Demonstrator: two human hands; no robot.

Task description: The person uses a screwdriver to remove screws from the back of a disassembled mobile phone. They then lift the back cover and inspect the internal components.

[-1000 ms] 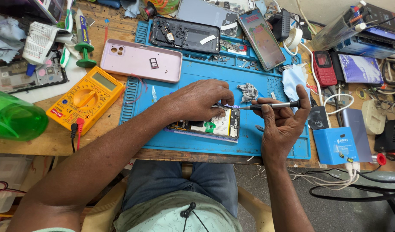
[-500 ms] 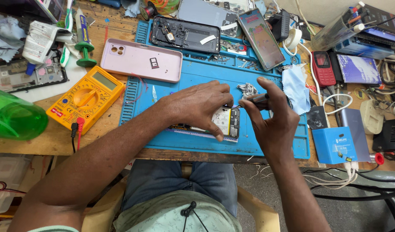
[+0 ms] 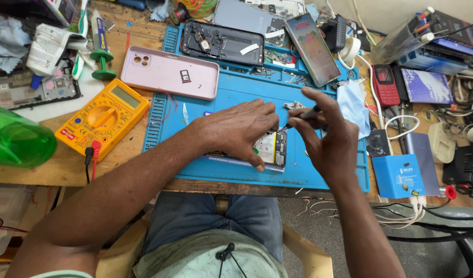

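Left hand: our left hand (image 3: pixel 236 128) lies flat, palm down, on the opened phone (image 3: pixel 270 149); the fingers are spread and press it to the mat, not closed around it.
Right hand: our right hand (image 3: pixel 324 136) is clenched on a thin dark tool (image 3: pixel 301 116), a screwdriver or a similar pick, we cannot tell which; thumb and fingers pinch it.
Tool: it is tilted, and its tip points left and down to the far edge of the opened phone, just beside the fingertips of the left hand.
Opened phone: it lies on the near middle part of the blue repair mat (image 3: pixel 231 98), its back removed; we see a pale battery and a dark board at its right end; the left part is hidden under the left hand.
Mat: it lies on the wooden worktop (image 3: pixel 35 172), close to the near edge.
Pink back cover: the pink phone back cover (image 3: pixel 169 72) lies at the far left corner of the mat.
Far side: a dark opened phone frame (image 3: pixel 223 44) and a phone with lit screen (image 3: pixel 313 49) lie far on the mat.
Left side: a yellow multimeter (image 3: pixel 102 118) lies left of the mat, and a green bottle (image 3: pixel 17 141) lies further left.
Right side: a blue box (image 3: pixel 398 175) stands near right, and a red keypad phone (image 3: pixel 385 82) lies farther.
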